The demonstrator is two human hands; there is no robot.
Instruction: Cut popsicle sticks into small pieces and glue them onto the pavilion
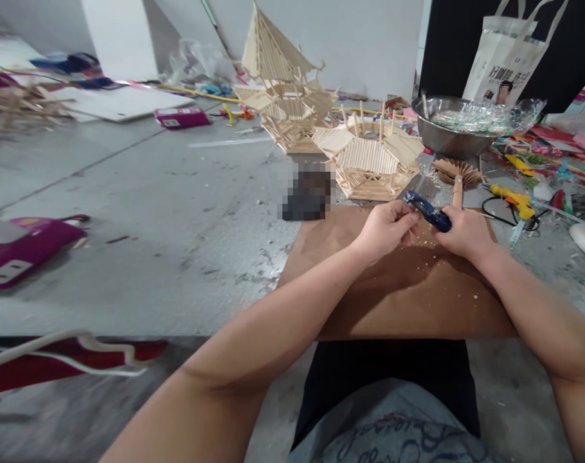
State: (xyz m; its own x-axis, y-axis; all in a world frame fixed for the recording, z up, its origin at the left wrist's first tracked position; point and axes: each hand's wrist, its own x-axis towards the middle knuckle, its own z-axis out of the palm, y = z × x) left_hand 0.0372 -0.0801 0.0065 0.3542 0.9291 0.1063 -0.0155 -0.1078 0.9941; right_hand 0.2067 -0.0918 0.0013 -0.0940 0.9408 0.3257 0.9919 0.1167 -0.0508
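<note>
Over a sheet of brown paper (389, 289) both hands are close together. My right hand (463, 231) is wrapped round a dark blue hand tool (428, 212), whose head points left and up. Beside that head is my left hand (389, 226), its fingers pinched; whatever lies between them is too small to make out. Small pale crumbs (434, 260) are scattered on the paper below. Just beyond the paper stands a low many-sided stick model (367, 157) with upright posts, and behind it to the left a taller one with a pointed roof (273, 51).
At the right are a metal bowl (451, 138) with plastic-wrapped things, a folded paper fan (459, 173), a yellow glue gun (513, 199) and a white bag (504, 61). Purple boxes (32, 254) lie at the left. A pixelated dark object (306, 196) sits beside the paper.
</note>
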